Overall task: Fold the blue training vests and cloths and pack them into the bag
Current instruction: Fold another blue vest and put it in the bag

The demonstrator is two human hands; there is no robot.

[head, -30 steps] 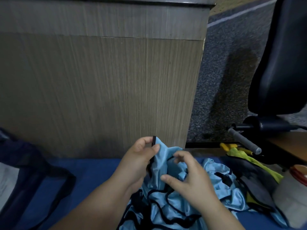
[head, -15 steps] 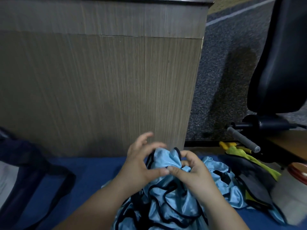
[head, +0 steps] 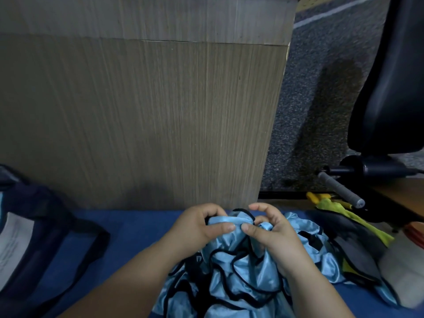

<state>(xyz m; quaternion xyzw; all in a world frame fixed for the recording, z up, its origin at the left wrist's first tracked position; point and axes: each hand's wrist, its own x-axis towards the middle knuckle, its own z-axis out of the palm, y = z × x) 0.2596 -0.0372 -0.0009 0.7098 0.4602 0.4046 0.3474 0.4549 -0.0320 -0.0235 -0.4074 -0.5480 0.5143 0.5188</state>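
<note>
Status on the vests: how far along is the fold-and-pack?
Early. Done: nothing visibly folded; the bag lies at left, contents unclear. In hand: the left hand and right hand pinch the top edge of a crumpled vest. Left: fold it, sort the rest of the blue heap at its right, then pack everything.

Both bare forearms reach in from the bottom edge and angle toward each other, so the left grip (head: 202,228) and right grip (head: 270,235) sit side by side near the middle, backs of the hands facing up. Each one's got its fingers curled over and thumb pressed in front, pinching a bunched fold of the blue vest (head: 241,276). The two thumb tips are just beside each other, nearly touching.
</note>
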